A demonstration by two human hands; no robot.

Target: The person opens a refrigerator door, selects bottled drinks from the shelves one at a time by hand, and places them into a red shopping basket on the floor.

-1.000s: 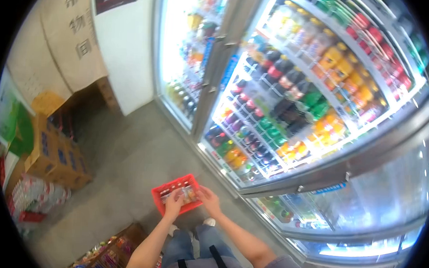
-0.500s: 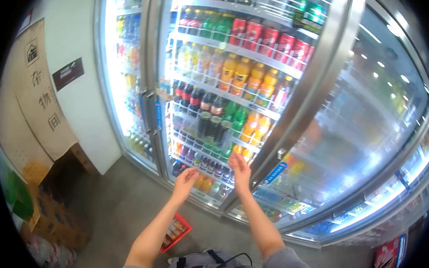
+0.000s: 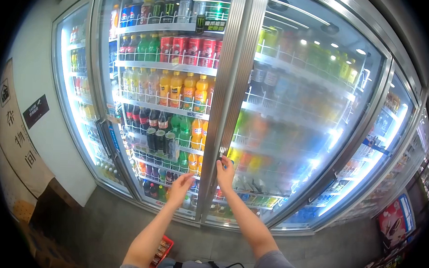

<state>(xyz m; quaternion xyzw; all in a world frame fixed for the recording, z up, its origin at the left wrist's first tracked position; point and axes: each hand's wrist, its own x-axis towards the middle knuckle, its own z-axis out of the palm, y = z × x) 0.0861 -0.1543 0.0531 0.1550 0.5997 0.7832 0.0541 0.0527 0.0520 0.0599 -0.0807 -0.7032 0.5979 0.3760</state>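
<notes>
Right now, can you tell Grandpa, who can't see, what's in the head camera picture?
A person's right hand is at the metal frame of a drinks cooler, left hand raised nearby. Bottles and cans line shelves; the door right of the frame looks foggy. A red basket shows beside the left forearm.

Ahead of the left hand (image 3: 180, 189), a clear glass door (image 3: 164, 110) is standing between it and the shelves (image 3: 167, 66) of bottles (image 3: 176, 87), and a metal door frame (image 3: 222, 96) is running down between both hands. Right of the right hand (image 3: 225, 174), whose fingers are meeting that frame's edge, a fogged glass door (image 3: 291, 125) is barring the way. Open air is lying between the hands and below them toward the floor (image 3: 205, 241), with a red basket (image 3: 169, 242) taking up room beneath the left forearm (image 3: 148, 234).
</notes>
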